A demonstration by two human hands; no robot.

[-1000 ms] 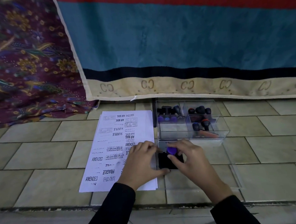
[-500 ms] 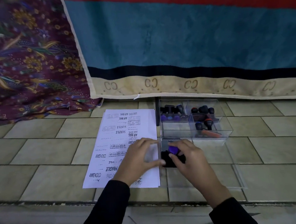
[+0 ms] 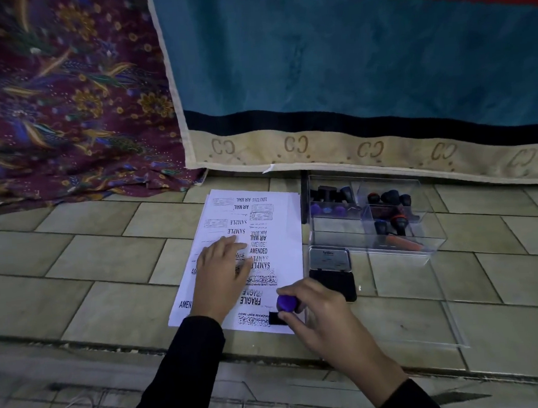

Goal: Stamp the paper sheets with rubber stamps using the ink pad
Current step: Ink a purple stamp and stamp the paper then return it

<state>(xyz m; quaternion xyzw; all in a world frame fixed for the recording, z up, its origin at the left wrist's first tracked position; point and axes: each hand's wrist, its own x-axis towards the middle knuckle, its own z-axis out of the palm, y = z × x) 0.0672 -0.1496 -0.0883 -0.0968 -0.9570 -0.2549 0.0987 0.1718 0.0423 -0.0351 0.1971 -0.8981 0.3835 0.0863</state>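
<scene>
Purple-handled, the rubber stamp [image 3: 286, 303] stands on the paper sheet [image 3: 281, 222] at its near right corner, gripped by the right hand [image 3: 320, 315]. The left hand [image 3: 222, 277] lies flat, pinning the sheet. Best pressed straight down without rocking, then lifted cleanly. The handle points up, and the black base runs long across the sheet's width.

Single head view, wide-angle, facing forward-down; tiled floor [image 3: 90, 257] near, hanging blanket [image 3: 346, 55] beyond.

Right hand [image 3: 321, 316] gripping purple stamp [image 3: 286, 303], on paper [image 3: 283, 225] (left hand [image 3: 222, 277] flat)
</scene>
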